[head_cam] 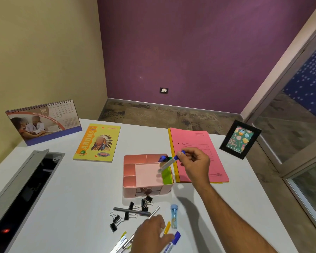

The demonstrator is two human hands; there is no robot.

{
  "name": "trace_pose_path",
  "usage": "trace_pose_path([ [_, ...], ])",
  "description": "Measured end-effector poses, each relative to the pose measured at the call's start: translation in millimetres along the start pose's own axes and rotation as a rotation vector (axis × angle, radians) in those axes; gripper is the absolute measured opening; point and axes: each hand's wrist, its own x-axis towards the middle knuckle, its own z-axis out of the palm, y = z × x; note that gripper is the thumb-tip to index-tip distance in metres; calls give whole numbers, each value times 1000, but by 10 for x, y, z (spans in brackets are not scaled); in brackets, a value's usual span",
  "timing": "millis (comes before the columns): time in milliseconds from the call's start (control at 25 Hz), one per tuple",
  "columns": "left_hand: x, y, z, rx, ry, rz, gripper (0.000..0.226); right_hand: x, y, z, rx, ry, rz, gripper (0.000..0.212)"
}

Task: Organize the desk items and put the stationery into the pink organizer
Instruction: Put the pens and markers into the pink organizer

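A person's right hand pinches a white marker with a blue cap by its cap end, slanting it barrel-down over the right rear of a square pink plastic organizer with several compartments. That rear corner slot already holds 2 or 3 upright markers, and a lime-green block fills the slot in front of it.

The left hand rests with curled fingers on loose pens near the white desk's front edge, touching a second blue-capped white marker; whether it truly grips one cannot be told.

Risks, as a judgement: the tilted marker could catch the slot's divider or knock the standing markers, since that slot looks crowded. The left hand could sweep pens off the near edge, which lies just below it. Black binder clips and a grey pen lie scattered just in front of the organizer, easy to snag.

Open room: bare desk left of the organizer, before a yellow notebook. To the right, a pink paper folder lies just beside the organizer, under the right hand. An open cable tray is well to the left.
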Motion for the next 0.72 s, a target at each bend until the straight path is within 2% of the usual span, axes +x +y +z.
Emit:
trace_pose_path([
  [80,68,41,56,196,-196,4,27,42,-51,89,-15,24,-9,17],
  [160,139,54,170,356,-304,5,15,61,-53,188,-86,2,-40,21],
  [240,108,20,326,494,-297,20,22,65,-11,285,-202,-49,-61,23],
  [360,19,-10,446,630,-235,60,17,61,58,407,-351,-125,-55,21],
  [600,83,-26,344,585,-288,33,11,46,71,568,-617,-197,-71,27],
  [720,134,-48,233,412,-247,56,23,60,70,617,-737,-244,-65,28],
])
